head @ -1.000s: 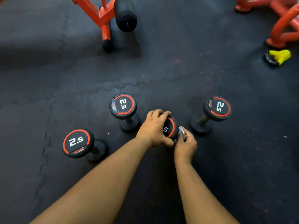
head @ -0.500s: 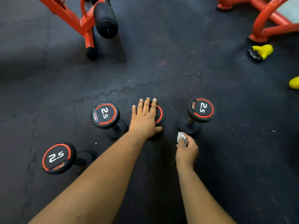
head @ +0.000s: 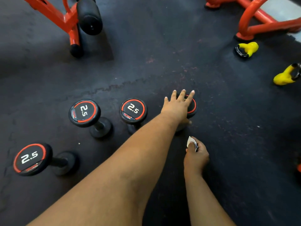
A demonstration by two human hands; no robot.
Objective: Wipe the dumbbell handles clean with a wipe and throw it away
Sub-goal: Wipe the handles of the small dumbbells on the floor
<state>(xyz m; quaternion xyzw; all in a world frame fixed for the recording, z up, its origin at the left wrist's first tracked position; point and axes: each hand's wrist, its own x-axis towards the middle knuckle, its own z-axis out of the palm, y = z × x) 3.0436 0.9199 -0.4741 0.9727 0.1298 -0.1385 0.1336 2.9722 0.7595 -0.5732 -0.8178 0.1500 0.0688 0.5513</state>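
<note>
Four dumbbells stand on end on the dark rubber floor (head: 228, 144), three of them showing "2.5" on their top caps. The left hand (head: 177, 106) is spread flat, fingers splayed, over the top of the rightmost dumbbell (head: 193, 106) just right of the frame's centre; it looks to be steadying or reaching for that weight rather than closing round it, so the hand is released, not grasping. The right hand (head: 196, 154) sits lower, near the middle of the frame, clenched on a small white wipe (head: 190, 141) whose corner pokes up from the fingers. The wipe is apart from any handle at this instant, close below the covered dumbbell.

My reading is that this rightmost dumbbell is the one about to be wiped. Whether the other three, the far-left dumbbell (head: 31, 159), the second dumbbell (head: 83, 112) and the third dumbbell (head: 133, 110), are already clean cannot be judged; their handles show no visible difference. What certainly remains is the disposal, since the wipe is in hand and no bin appears anywhere in view. Orange gym frames (head: 65, 20) and two yellow grips (head: 247, 48) lie along the top and right edges.
</note>
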